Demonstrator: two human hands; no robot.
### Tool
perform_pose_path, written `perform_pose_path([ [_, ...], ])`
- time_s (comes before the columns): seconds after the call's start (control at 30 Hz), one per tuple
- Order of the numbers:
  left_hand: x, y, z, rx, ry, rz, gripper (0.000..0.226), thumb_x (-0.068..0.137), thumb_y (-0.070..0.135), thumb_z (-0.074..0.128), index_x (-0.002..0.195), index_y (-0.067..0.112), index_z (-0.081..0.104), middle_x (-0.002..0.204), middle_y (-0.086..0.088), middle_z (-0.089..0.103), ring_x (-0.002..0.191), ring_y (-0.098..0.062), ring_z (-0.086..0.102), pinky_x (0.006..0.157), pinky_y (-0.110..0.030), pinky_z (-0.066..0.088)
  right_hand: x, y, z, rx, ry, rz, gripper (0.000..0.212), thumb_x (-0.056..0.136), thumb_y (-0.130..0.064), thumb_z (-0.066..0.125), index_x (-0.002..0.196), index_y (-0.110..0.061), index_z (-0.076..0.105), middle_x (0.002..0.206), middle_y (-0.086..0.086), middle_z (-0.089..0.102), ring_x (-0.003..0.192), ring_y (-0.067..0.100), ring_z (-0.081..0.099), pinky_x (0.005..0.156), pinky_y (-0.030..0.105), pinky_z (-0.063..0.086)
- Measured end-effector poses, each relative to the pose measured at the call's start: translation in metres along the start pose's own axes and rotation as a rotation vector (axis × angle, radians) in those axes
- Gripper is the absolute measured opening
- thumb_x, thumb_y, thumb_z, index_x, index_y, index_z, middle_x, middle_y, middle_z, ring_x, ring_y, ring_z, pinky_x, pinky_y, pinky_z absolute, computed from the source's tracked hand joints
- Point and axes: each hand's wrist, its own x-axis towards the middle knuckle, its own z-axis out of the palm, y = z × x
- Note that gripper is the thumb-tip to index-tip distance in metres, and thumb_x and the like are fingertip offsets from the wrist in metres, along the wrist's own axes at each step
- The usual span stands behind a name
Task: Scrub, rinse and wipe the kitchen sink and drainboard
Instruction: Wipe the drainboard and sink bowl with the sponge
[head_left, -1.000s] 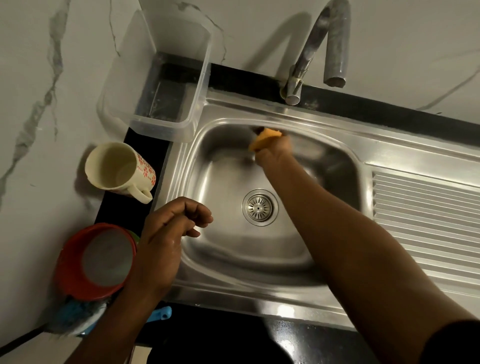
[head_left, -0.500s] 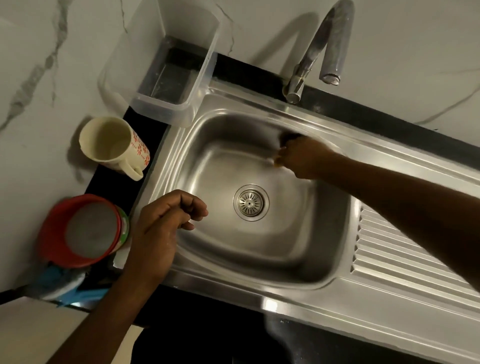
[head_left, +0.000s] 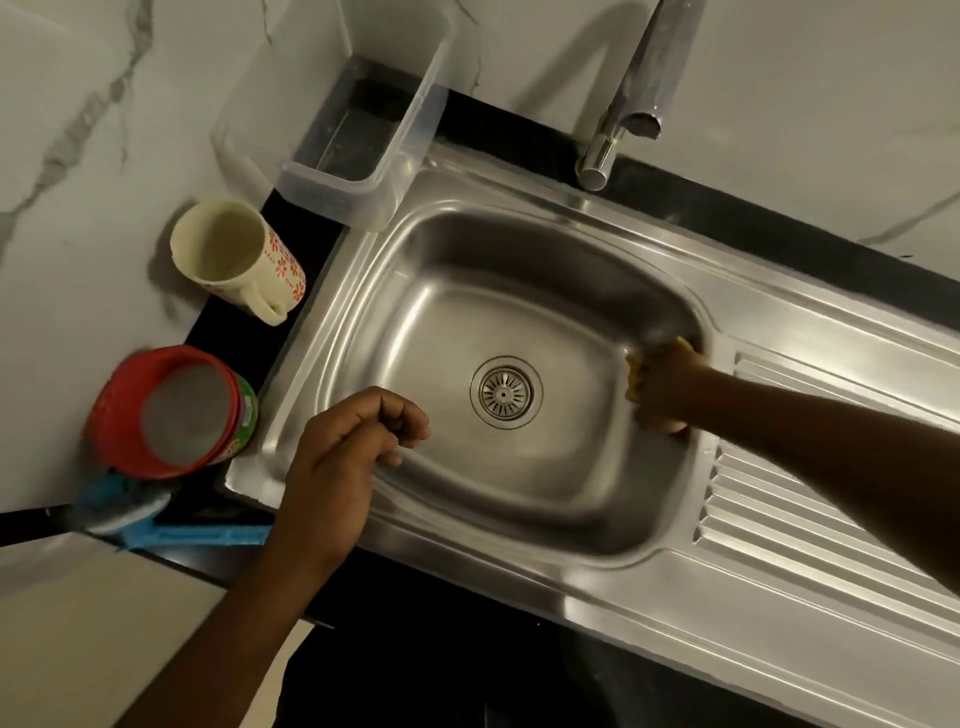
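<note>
Stainless steel sink (head_left: 447, 312), a rectangular basin sunk in a black counter, has a round drain strainer (head_left: 505, 393) in the middle of its floor. Over the sink's near left rim hovers the left hand (head_left: 353, 457), fingers loosely curled and holding nothing. Left of that corner lies a blue plastic brush (head_left: 156, 527). To the sink's right runs the ribbed steel drainboard (head_left: 789, 525). Against the sink's right wall the right hand (head_left: 667, 392) grips a yellow sponge (head_left: 635, 375). Left of the sink stand a red round tub (head_left: 124, 395) and, farther back, a cream mug with red flowers (head_left: 236, 260). At the sink's far left corner sits a clear plastic container (head_left: 415, 130). Behind its far rim rises a chrome tap (head_left: 636, 88).
</note>
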Motion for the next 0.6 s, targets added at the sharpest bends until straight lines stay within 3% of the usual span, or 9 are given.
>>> perform_pose_path([
  [0.17,0.003,0.000,0.005,0.024,-0.051,0.017,0.033,0.080,0.008,0.046,0.087,0.018,0.077,0.091,-0.005,0.077,0.095,-0.026,0.072,0.081,-0.042,0.055,-0.033,-0.054,0.008,-0.011,-0.139,-0.081,0.053,0.106,-0.048,0.028,0.157,-0.035,0.037,0.171,0.008,0.020,0.159,0.027,0.015,0.119,0.060,0.022],
  [0.27,0.004,0.000,0.005,0.030,-0.070,0.023,0.032,0.080,0.008,0.046,0.090,0.014,0.076,0.091,-0.003,0.078,0.094,-0.022,0.072,0.079,-0.035,0.056,-0.053,-0.084,0.008,0.067,-0.224,-0.154,0.055,0.108,-0.047,0.023,0.160,-0.033,0.032,0.172,0.014,0.015,0.157,0.035,0.021,0.117,0.060,0.024],
  [0.33,0.005,-0.001,0.003,0.028,-0.080,0.020,0.032,0.080,0.008,0.046,0.091,0.013,0.076,0.091,-0.002,0.078,0.094,-0.021,0.073,0.078,-0.034,0.056,-0.064,-0.098,0.003,0.198,-0.286,-0.173,0.062,0.108,-0.053,0.024,0.163,-0.024,0.028,0.170,0.013,0.022,0.151,0.036,0.034,0.119,0.052,0.027],
  [0.43,0.008,-0.002,-0.002,0.030,-0.104,0.011,0.033,0.080,0.009,0.046,0.091,0.013,0.076,0.091,-0.003,0.078,0.093,-0.021,0.073,0.078,-0.035,0.056,-0.078,-0.114,-0.006,0.527,-0.363,-0.203,0.063,0.110,-0.052,0.027,0.159,-0.015,0.038,0.161,0.013,0.042,0.146,0.033,0.041,0.120,0.045,0.030],
  [0.53,0.010,-0.005,-0.008,0.022,-0.131,0.002,0.033,0.079,0.008,0.046,0.090,0.014,0.076,0.091,-0.004,0.078,0.094,-0.022,0.073,0.078,-0.031,0.055,-0.084,-0.129,-0.010,0.721,-0.303,-0.242,0.065,0.106,-0.059,0.027,0.140,-0.013,0.058,0.143,0.012,0.059,0.127,0.031,0.056,0.105,0.042,0.039],
  [0.6,0.011,-0.006,-0.013,0.019,-0.147,-0.011,0.032,0.079,0.008,0.047,0.089,0.015,0.076,0.090,-0.004,0.078,0.093,-0.021,0.073,0.077,-0.029,0.054,-0.086,-0.142,-0.008,0.816,-0.217,-0.261,0.056,0.105,-0.052,0.032,0.120,-0.010,0.065,0.130,0.014,0.065,0.109,0.029,0.060,0.093,0.037,0.043],
])
